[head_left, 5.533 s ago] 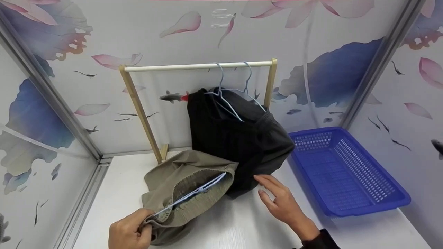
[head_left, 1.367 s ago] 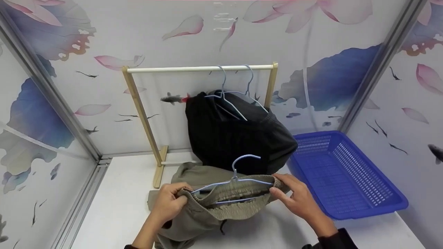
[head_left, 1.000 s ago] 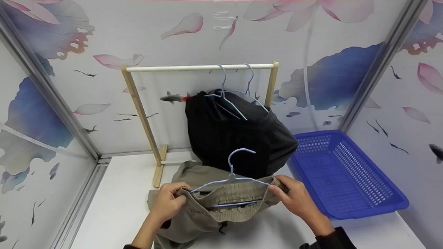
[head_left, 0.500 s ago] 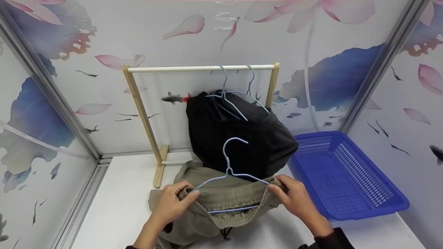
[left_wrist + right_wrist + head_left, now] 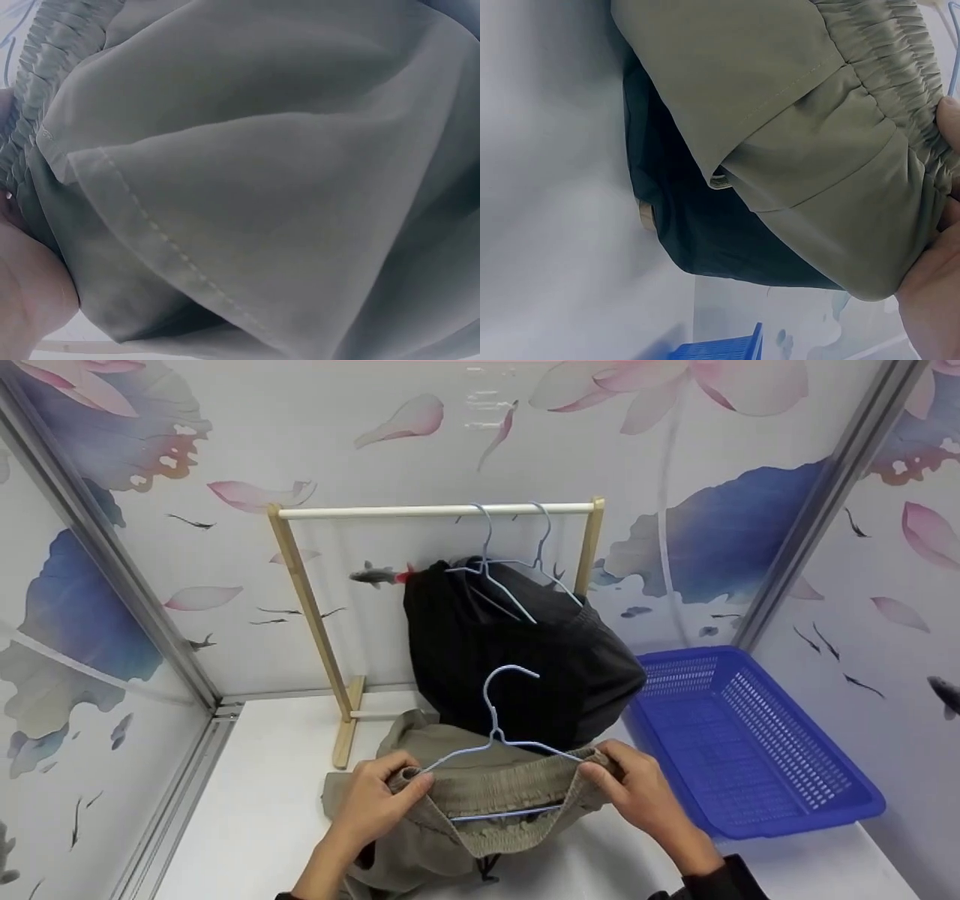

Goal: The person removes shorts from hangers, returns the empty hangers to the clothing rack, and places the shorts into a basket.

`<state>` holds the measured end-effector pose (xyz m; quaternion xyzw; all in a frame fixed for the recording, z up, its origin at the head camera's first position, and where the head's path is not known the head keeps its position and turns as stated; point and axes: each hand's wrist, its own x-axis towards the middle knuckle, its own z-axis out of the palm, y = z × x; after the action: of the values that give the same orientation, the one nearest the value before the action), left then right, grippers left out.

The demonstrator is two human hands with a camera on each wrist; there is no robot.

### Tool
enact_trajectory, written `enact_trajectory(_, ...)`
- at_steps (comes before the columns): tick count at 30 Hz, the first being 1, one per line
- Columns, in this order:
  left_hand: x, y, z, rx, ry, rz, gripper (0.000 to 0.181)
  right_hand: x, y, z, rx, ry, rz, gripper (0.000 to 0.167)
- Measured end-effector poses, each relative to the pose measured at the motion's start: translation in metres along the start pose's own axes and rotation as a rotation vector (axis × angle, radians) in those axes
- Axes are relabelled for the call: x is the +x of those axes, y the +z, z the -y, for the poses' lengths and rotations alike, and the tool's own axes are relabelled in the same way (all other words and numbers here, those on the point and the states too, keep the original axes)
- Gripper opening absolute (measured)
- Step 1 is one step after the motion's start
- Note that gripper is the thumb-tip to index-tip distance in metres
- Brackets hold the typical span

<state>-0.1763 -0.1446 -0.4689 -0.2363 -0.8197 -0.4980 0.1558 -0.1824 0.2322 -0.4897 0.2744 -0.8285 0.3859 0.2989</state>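
Olive-brown pants (image 5: 420, 840) with a gathered elastic waistband lie over the table's front, waist opening toward me. Inside that waistband sits a light-blue hanger (image 5: 496, 735), its hook standing up and its bottom bar crossing the opening. My left hand (image 5: 379, 802) pinches the waistband and the hanger's left end between thumb and fingers. At the other end, my right hand (image 5: 637, 787) grips the waistband, thumb by the hanger's right arm. Olive cloth (image 5: 255, 195) fills most of the left wrist view. In the right wrist view, the gathered waistband (image 5: 900, 67) runs up beside my fingers.
Behind the pants stands a rack with a white rail (image 5: 375, 512) and wooden posts. Dark garments (image 5: 510, 660) hang from it on two blue hangers. A blue plastic basket (image 5: 757, 757) sits on the table at right. Patterned walls enclose the table.
Earlier my right hand was off the pants, and the hanger lay flat in the waistband. Now both hands hold the waistband, which has shifted right, and the hanger's hook has tipped upright.
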Motion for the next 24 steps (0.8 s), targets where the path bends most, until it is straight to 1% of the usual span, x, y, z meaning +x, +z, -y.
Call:
enact_trajectory(6, -0.0019, -0.0001, 0.0015, 0.024, 0.062, -0.050, 0.022, 0.0008, -0.0009, 0.0010, 0.021, -0.006, 0.027, 0.024)
enact_trajectory(12, -0.0030, 0.0015, 0.0037, 0.053, 0.113, -0.101, 0.021, 0.0005, -0.0027, 0.0024, 0.061, 0.006, 0.058, 0.024)
enact_trajectory(15, -0.0034, 0.0022, 0.0044, 0.084, 0.129, -0.131, 0.022, -0.0002, -0.0034, 0.0022, 0.095, 0.012, 0.094, 0.027)
enact_trajectory(18, -0.0041, 0.0025, 0.0042, 0.116, 0.122, -0.147, 0.020, -0.0006, -0.0032, 0.0025, 0.126, 0.022, 0.126, 0.029)
enact_trajectory(21, -0.0043, 0.0035, 0.0023, 0.150, 0.116, -0.149, 0.016, -0.0001, -0.0023, 0.0042, 0.135, 0.016, 0.123, 0.026)
enact_trajectory(23, -0.0037, 0.0053, 0.0007, 0.174, 0.128, -0.143, 0.016, 0.0007, -0.0013, 0.0055, 0.125, -0.003, 0.105, 0.024)
enact_trajectory(24, -0.0032, 0.0065, 0.0001, 0.196, 0.144, -0.142, 0.015, 0.0011, -0.0008, 0.0062, 0.121, -0.015, 0.093, 0.024)
